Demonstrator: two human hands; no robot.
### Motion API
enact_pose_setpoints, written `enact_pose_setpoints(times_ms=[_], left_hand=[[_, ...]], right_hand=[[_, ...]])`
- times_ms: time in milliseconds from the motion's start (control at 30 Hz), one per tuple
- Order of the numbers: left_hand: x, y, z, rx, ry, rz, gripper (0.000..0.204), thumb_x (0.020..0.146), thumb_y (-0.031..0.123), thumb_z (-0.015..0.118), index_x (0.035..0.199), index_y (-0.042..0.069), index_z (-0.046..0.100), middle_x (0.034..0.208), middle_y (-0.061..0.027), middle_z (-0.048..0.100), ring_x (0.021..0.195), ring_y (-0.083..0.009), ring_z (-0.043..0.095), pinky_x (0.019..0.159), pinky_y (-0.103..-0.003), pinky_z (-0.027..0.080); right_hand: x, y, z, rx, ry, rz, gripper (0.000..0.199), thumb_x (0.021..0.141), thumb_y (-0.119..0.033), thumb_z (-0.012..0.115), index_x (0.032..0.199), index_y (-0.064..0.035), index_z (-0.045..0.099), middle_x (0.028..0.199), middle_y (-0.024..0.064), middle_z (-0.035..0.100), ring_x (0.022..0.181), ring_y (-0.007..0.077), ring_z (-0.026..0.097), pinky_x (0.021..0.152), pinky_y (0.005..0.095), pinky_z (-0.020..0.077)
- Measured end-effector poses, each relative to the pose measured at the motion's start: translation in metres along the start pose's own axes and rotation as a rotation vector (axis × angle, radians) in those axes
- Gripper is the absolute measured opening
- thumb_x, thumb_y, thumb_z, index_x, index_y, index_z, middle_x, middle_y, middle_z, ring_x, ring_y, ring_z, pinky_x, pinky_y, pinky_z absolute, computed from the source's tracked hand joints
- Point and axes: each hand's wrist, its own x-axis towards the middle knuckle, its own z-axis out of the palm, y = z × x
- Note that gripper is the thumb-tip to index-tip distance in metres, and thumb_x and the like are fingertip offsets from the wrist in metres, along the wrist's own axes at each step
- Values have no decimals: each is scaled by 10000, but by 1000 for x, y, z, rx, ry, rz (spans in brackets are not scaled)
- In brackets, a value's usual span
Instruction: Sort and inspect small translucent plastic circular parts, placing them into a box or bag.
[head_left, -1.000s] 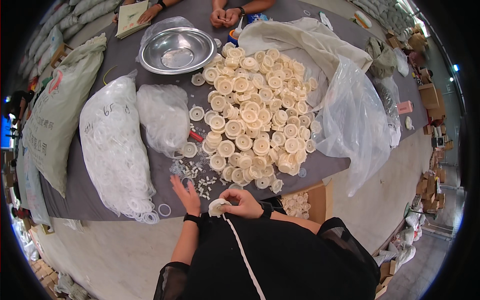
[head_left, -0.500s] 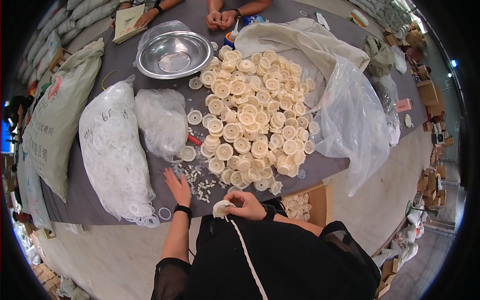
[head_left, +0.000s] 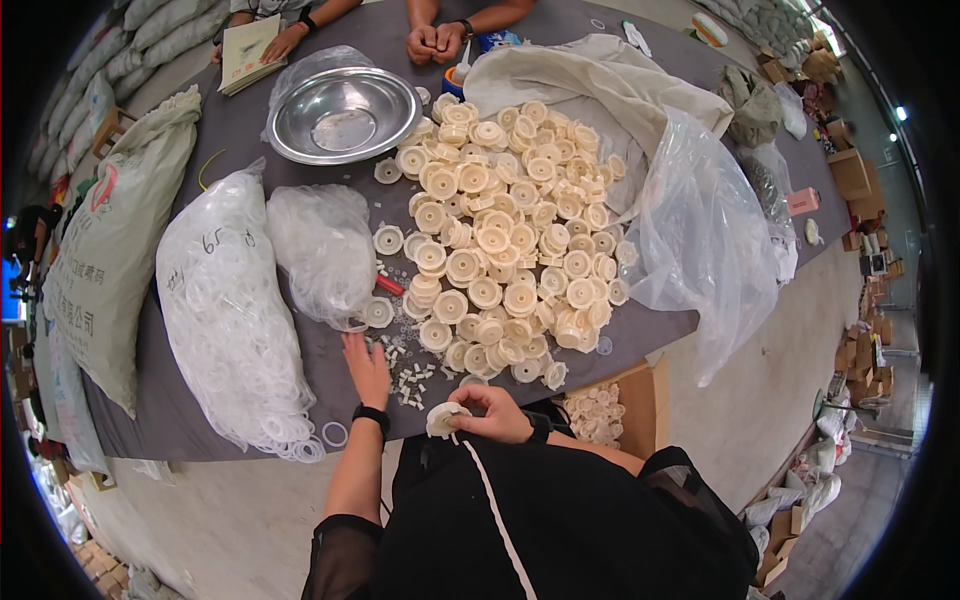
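My right hand (head_left: 499, 414) pinches a cream round plastic part (head_left: 441, 419) just in front of the table's near edge. From beside that part a white cord (head_left: 490, 500) runs down over my black clothing. With its fingers stretched out, my left hand (head_left: 367, 373) reaches over the table top at the left side of some small white plastic pieces (head_left: 411, 384); its fingertips touch or nearly touch the nearest ones. Tiny clear rings lie scattered beyond them. A big heap of cream round plastic parts (head_left: 492, 240) covers the middle of the table.
Bags of clear rings (head_left: 230, 310) and a smaller plastic bag (head_left: 320, 245) lie left. A steel basin (head_left: 394, 113) stands behind them. A red object (head_left: 389, 285) lies near the heap. Clear plastic sheeting (head_left: 690, 230) hangs right; an open carton (head_left: 655, 400) stands below. Two people sit opposite.
My left hand has shifted slightly right, closer to the small white pieces. The right hand keeps its hold on the round part. The view has tilted a little.
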Motion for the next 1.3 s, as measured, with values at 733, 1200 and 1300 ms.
enact_pose_setpoints(times_ms=[733, 1200, 1300], left_hand=[[-70, 11, 6, 120, 101, -114, 558, 856, 242, 403, 1293, -44, 207, 1362, -229, 171, 1273, -363, 126, 1022, -468, 63], [-88, 38, 28, -104, 95, -114, 628, 836, 247, 437, 1308, -49, 148, 1371, -239, 121, 1279, -379, 79, 1021, -475, 55], [-93, 50, 22, -171, 63, -56, 652, 830, 254, 449, 1307, -60, 136, 1371, -240, 114, 1278, -382, 75, 1020, -476, 55]], right_hand=[[0, -1, 1, 47, -44, 13, 237, 765, -78, 625, 960, -10, 509, 877, 12, 557, 806, 69, 532, 729, 210, 435], [-6, -3, -7, 4, -130, 65, 240, 760, -79, 626, 961, -11, 514, 865, 14, 563, 793, 69, 534, 719, 210, 431], [-7, -5, -14, 8, -144, 80, 243, 759, -79, 627, 962, -9, 515, 869, 16, 564, 797, 70, 534, 723, 211, 430]])
